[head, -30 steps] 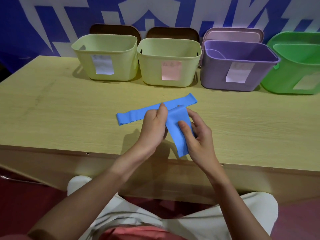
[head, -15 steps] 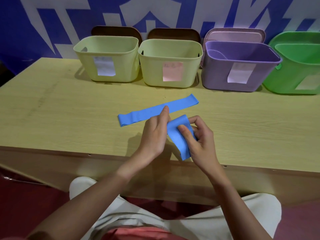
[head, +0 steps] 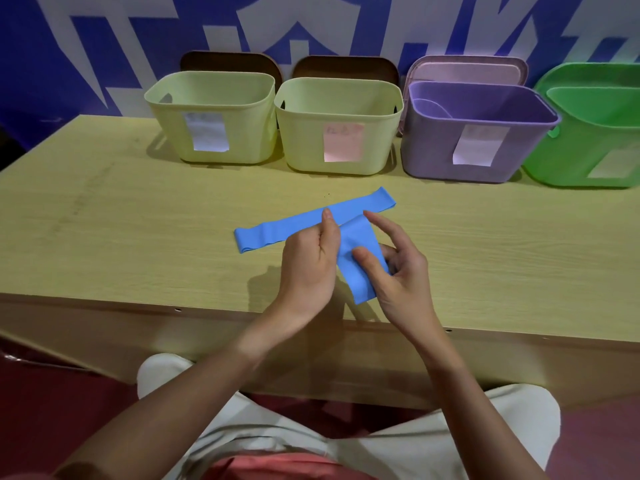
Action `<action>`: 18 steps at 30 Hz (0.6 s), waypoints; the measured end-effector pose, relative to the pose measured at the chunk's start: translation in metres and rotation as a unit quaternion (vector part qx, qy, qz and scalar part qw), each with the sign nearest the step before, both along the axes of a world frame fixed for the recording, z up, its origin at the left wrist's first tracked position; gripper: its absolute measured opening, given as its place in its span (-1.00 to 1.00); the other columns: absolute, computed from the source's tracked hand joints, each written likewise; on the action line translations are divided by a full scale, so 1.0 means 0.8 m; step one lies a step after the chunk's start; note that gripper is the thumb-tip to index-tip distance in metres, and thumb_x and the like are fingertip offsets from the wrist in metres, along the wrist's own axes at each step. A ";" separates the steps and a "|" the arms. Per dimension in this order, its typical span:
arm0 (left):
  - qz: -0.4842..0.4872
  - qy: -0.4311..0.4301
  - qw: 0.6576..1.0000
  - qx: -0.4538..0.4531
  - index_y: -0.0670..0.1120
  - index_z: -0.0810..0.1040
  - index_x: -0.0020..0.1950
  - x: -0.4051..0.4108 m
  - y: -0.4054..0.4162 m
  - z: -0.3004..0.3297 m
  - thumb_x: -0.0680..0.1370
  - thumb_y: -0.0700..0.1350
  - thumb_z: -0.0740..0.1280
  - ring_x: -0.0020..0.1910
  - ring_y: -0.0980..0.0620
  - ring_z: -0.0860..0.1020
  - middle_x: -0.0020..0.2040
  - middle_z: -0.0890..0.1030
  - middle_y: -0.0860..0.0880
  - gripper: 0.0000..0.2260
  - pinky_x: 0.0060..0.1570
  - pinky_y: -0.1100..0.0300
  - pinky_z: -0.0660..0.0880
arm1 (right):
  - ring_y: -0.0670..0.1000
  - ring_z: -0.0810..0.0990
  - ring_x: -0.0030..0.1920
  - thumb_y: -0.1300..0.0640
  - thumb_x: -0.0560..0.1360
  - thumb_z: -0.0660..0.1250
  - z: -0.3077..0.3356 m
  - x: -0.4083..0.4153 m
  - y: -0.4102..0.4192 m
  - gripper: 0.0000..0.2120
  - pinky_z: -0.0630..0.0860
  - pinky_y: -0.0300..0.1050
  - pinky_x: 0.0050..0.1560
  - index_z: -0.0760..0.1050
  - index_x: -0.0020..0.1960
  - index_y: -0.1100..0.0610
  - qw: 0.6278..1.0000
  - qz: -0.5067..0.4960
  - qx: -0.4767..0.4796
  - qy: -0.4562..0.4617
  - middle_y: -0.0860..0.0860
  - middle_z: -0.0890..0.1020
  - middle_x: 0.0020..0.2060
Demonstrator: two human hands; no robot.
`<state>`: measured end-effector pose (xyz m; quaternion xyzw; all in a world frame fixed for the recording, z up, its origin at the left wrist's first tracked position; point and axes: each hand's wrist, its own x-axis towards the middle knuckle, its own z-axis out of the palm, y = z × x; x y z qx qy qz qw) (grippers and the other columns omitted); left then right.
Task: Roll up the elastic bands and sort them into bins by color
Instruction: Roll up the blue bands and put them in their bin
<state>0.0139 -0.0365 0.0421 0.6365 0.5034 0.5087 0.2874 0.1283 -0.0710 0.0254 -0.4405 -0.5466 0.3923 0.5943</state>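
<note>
I hold a blue elastic band (head: 356, 268) above the table's near edge. My left hand (head: 308, 265) grips its upper left part with curled fingers. The thumb of my right hand (head: 394, 271) presses the band against my fingers, and my index finger sticks out straight above it. A second blue band (head: 277, 230) lies flat on the table just behind my hands. Four bins stand in a row at the back: two pale yellow bins (head: 214, 119) (head: 341, 129), a purple bin (head: 474, 136) and a green bin (head: 592, 133), each with a paper label.
The wooden table (head: 121, 230) reaches from the bins to its front edge just under my hands. Lids lean against the blue-and-white wall behind the bins. My knees show below the table's edge.
The band in my hands was bunched short half a second ago and now hangs longer. My right index finger has lifted off it and straightened.
</note>
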 end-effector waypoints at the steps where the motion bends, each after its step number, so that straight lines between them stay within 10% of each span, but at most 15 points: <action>1: -0.006 -0.020 0.999 -0.028 -0.02 0.15 -0.45 0.001 0.000 0.003 0.64 0.00 0.06 -0.50 0.08 0.19 -0.57 0.20 0.10 -0.56 -0.42 0.10 0.16 | -0.06 0.45 -0.37 0.12 0.49 0.36 0.001 0.000 0.001 -0.67 0.39 -0.22 -0.34 0.46 0.24 -0.02 1.000 0.001 0.008 -0.004 0.11 0.57 -0.37; 10: -0.063 -0.137 0.965 -0.213 -0.04 0.14 -0.39 0.003 -0.005 0.015 0.67 -0.03 0.06 -0.61 0.13 0.12 -0.58 0.17 0.09 -0.59 -0.58 0.31 0.10 | -0.18 0.47 -0.46 0.29 0.52 0.34 0.009 0.003 0.003 -0.93 0.35 -0.36 -0.40 0.44 -0.10 0.23 1.000 -0.002 0.004 0.005 -0.13 0.57 -0.46; 18: -0.040 0.010 0.999 0.025 -0.10 0.24 -0.42 -0.005 -0.011 -0.002 0.57 0.13 0.04 -0.48 0.03 0.27 -0.52 0.28 0.01 -0.56 -0.41 -0.03 0.27 | -0.15 0.47 -0.41 0.23 0.51 0.36 0.007 0.001 0.001 -0.92 0.37 -0.34 -0.37 0.48 -0.12 0.20 1.000 0.012 -0.002 0.021 -0.12 0.56 -0.39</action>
